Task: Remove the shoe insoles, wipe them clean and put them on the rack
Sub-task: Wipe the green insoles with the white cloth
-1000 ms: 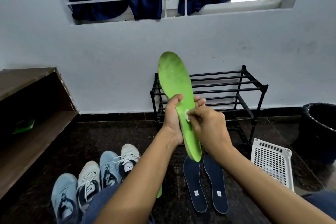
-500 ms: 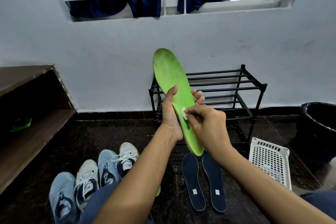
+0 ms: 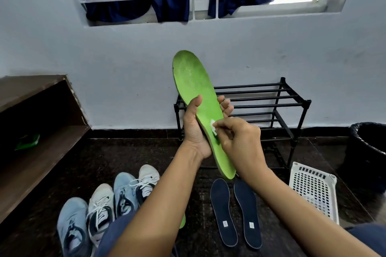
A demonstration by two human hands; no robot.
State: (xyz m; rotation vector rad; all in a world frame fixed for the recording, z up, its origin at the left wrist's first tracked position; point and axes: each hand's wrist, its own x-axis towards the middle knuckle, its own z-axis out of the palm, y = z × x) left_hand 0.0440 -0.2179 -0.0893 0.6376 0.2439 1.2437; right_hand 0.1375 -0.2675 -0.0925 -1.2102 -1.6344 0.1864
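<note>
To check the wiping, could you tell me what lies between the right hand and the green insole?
A small white wipe, pinched by the right hand against the green insole, seen in the head view.

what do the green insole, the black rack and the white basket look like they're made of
Green insole: likely foam with a matte, fabric-like top; fine dotted texture, dull darker patches. Black rack: probably painted metal tubes; thin round bars, slight sheen. White basket: moulded plastic, judging by its regular grid of holes.
</note>
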